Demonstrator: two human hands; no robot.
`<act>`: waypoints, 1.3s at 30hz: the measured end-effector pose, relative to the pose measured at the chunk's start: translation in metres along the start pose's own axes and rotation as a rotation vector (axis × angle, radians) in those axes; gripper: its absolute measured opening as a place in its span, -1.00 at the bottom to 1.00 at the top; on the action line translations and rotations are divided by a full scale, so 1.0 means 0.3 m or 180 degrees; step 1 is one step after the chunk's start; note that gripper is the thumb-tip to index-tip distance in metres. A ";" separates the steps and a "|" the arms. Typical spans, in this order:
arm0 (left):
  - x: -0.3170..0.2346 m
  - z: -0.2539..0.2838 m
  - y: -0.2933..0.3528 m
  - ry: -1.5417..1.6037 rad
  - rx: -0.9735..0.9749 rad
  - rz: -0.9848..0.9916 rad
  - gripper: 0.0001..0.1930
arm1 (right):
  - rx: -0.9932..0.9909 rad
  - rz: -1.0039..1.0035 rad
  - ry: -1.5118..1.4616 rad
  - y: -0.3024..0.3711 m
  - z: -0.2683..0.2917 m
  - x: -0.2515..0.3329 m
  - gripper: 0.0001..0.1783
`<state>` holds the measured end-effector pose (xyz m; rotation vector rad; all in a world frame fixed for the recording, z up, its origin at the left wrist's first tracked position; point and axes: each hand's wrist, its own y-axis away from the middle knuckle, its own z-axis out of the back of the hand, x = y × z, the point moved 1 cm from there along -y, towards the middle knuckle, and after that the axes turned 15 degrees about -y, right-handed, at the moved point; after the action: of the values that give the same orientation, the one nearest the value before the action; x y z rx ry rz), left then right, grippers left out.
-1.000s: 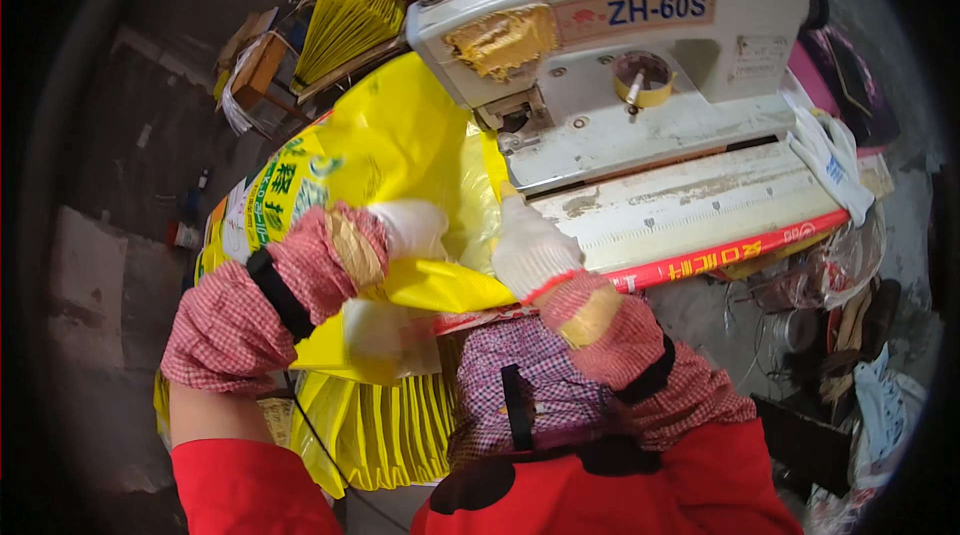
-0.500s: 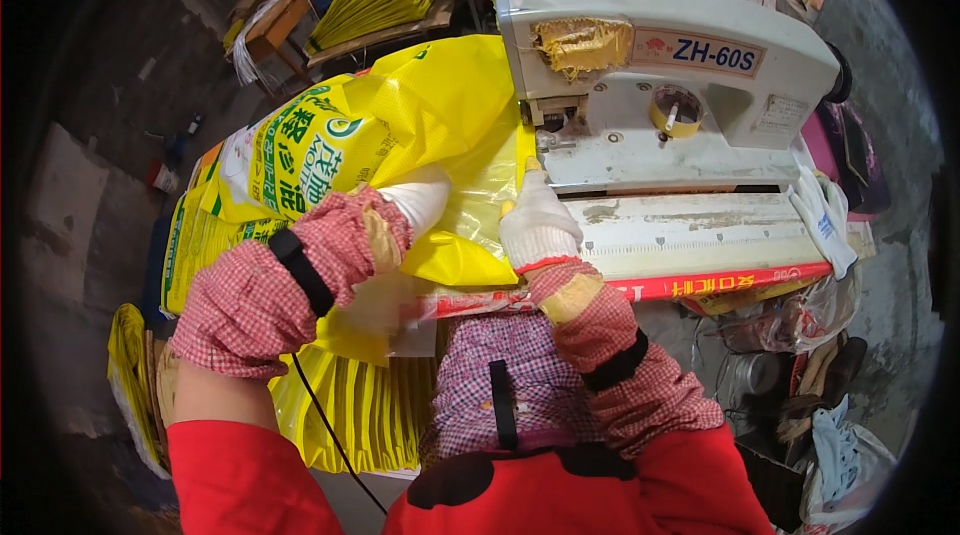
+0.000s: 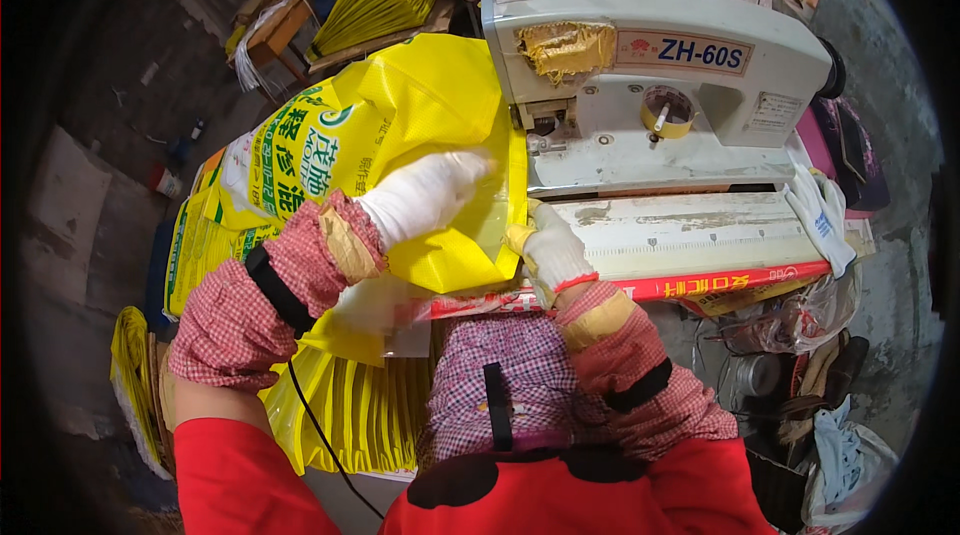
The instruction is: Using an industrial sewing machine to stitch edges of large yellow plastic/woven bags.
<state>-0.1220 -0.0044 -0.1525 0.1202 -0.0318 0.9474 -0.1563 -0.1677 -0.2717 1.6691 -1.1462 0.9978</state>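
A large yellow woven plastic bag with green and white print lies across the table, left of a grey-white industrial sewing machine. Its hemmed open edge runs beside the machine's needle end. My right hand, in a white glove with yellowed fingertips, is closed at the near part of that edge. My left hand, also in a white glove, is over the bag's middle; motion smears its fingers, so their grip cannot be made out. A clear film liner shows at the bag's mouth.
A worn white ledge with a ruler fronts the machine, edged by a red printed strip. A spare glove hangs at its right end. A tape roll sits on the machine. Folded yellow bags stand below the table.
My left hand has moved away from me and rightward over the bag. My right hand has slid toward me along the bag's edge. The view has shifted slightly.
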 end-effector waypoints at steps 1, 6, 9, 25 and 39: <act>-0.017 -0.001 0.012 -0.0167 -0.0256 -0.0688 -0.59 | 0.0230 0.0253 -0.0693 -0.010 -0.019 -0.011 -0.55; -0.016 -0.086 0.017 0.0101 0.0332 -0.0563 -0.45 | 0.0519 -0.0623 -0.2020 0.006 -0.018 0.032 -0.56; -0.023 -0.112 0.001 0.0139 0.0337 -0.0647 -0.43 | 0.0240 -0.1038 -0.2586 -0.032 -0.014 0.032 -0.54; -0.148 0.221 -0.004 0.0428 0.2719 -0.0664 -0.45 | 0.1262 -0.0155 0.2197 -0.126 0.066 0.022 -0.71; -0.093 0.064 -0.205 -0.0651 0.2245 -0.0627 -0.52 | 0.0273 -0.0684 0.1615 -0.110 -0.007 0.102 -0.68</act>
<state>-0.0880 -0.0647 -0.1411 0.8570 0.1256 0.7116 -0.1170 -0.1670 -0.2496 1.4479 -0.5855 1.2491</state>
